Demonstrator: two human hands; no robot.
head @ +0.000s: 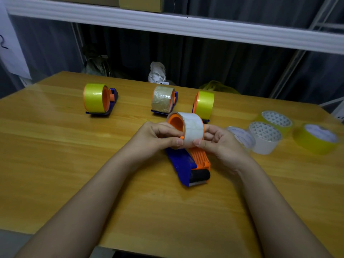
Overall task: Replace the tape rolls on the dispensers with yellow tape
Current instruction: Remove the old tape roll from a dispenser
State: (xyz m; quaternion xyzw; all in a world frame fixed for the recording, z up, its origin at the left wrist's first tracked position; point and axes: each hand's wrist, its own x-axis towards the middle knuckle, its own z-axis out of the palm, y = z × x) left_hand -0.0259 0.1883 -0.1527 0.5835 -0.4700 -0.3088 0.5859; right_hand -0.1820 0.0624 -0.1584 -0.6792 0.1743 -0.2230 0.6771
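A blue and orange tape dispenser [188,162] lies on the wooden table [74,164] in front of me, with a clear tape roll [193,127] on its orange hub. My left hand [158,138] grips the roll's left side, thumb on the tape face. My right hand [217,142] grips its right side, thumb also on the face. Farther back stand three dispensers: one with yellow tape [95,97] at the left, one with brownish clear tape [162,101] in the middle, one with yellow tape [203,104] just behind the held roll.
Loose rolls lie at the right: a clear roll [242,136], a white roll [264,138], a yellow roll [277,121] behind it and a yellow roll [316,138] near the right edge. A white shelf rail [167,23] runs overhead behind the table.
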